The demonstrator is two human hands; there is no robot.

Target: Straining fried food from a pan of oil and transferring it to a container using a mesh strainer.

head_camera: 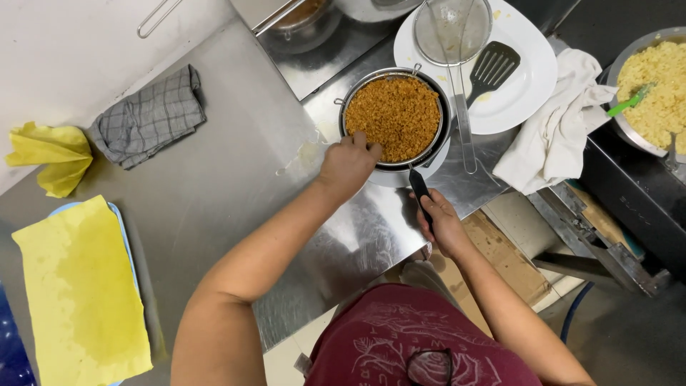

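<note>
A round metal strainer [441, 107] full of browned crumbly grains [397, 114] sits on a pot on the steel counter [214, 193]. My left hand [348, 164] rests on the strainer's near rim, fingers touching the edge of the grains. My right hand [443, 223] grips the strainer's black handle [419, 189], which points toward me.
Behind the strainer a white plate [525, 78] carries a mesh skimmer [451, 28] and a black slotted spatula [491, 66]. A white cloth [557, 129] lies right of it, beside a pan of yellow food [661, 89]. A grey checked cloth [148, 118] and yellow cloths [78, 286] lie left.
</note>
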